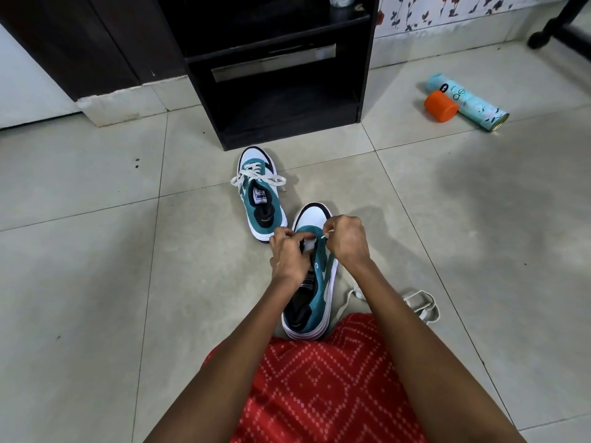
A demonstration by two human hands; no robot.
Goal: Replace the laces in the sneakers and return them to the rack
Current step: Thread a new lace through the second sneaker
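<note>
Pale grey tiles cover the floor (96,282) of this room. On the middle of the floor, right in front of the person, lies the near sneaker (319,279). It is teal and white. Its toe points to the rack and its heel touches the red patterned cloth (319,385) on the person's lap.

Both hands are over the front of this shoe. The right hand (347,238) pinches the stiff tip of the white lace (323,237) between curled fingers. The left hand (287,254) is curled too, and it holds a white bit of the same lace just beside the lace holes. The hands hide most of the holes, so I cannot tell how far the lace goes.

Just past the near shoe, a little to the left, sits the far sneaker (260,199). Its bow (259,180) is tied. The two shoes are almost touching.

Another loose lace (419,303) lies in a heap on the floor to the right of the near shoe, partly hidden behind the right arm.

The far sneaker sits between the hands and the black rack (278,100), which stands at the far side of the floor. Its low shelf is open at the front.

Well off to the right lie a blue spray can (473,103) on its side and an orange cap (440,107) touching it. A wall with flowers (447,14) is behind them.
</note>
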